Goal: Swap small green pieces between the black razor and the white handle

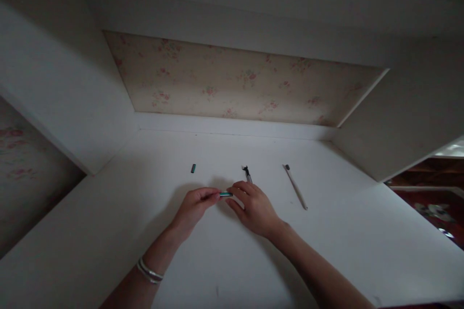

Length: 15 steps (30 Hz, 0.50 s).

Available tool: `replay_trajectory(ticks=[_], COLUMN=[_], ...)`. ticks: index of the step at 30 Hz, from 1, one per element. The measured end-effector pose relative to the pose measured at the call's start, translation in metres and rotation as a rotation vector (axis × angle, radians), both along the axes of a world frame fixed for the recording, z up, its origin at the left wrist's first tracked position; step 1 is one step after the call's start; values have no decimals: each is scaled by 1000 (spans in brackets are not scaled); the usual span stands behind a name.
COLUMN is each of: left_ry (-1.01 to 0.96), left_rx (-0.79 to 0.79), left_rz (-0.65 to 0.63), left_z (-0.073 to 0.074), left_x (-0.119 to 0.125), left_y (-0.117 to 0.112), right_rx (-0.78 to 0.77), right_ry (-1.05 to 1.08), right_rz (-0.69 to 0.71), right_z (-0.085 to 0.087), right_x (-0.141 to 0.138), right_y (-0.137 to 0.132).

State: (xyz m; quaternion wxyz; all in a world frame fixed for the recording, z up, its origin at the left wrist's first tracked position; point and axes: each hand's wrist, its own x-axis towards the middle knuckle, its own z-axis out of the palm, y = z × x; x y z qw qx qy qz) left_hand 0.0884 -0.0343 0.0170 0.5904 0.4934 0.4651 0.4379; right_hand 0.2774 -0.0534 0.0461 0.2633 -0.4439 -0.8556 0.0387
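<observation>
Both hands pinched one small teal tube [225, 194] between them, fingertips closed on its two ends; left hand [195, 206] held the left end, right hand [253, 207] the right end. Tube lay level, just above the white desk [344, 251], near its middle. Only the short middle of the tube showed between the fingers; what it was exactly could not be told.

Count on the desk: one small dark cap-like piece [193, 168], lying alone, behind and left of the left hand, apart from it. One black-tipped pen part [247, 173], just behind the right hand's fingers, lower end hidden by them. One long pale stick with a dark tip [295, 187], lying slantwise to the right of the right hand, well apart. Two silver bangles [149, 270] on the left wrist.

Edges: desk closed in by a white side panel [65, 91] on the left, another on the right, and a floral-papered back wall [232, 79]. Bare surface lay open in front of the hands and out to the right, up to the desk's right edge.
</observation>
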Motion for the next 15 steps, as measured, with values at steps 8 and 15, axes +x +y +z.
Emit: replay_trajectory(ticks=[8,15], left_ry=[-33,-28], left_rx=[-25,-32], left_rz=[-36,-60], left_z=[3,2], left_x=[2,6], left_y=[-2,-5], right_rx=[60,113], right_ry=[-43,-127], right_rz=[-3,-54], right_z=[0,-3], right_x=[1,2], right_y=[-1,-8])
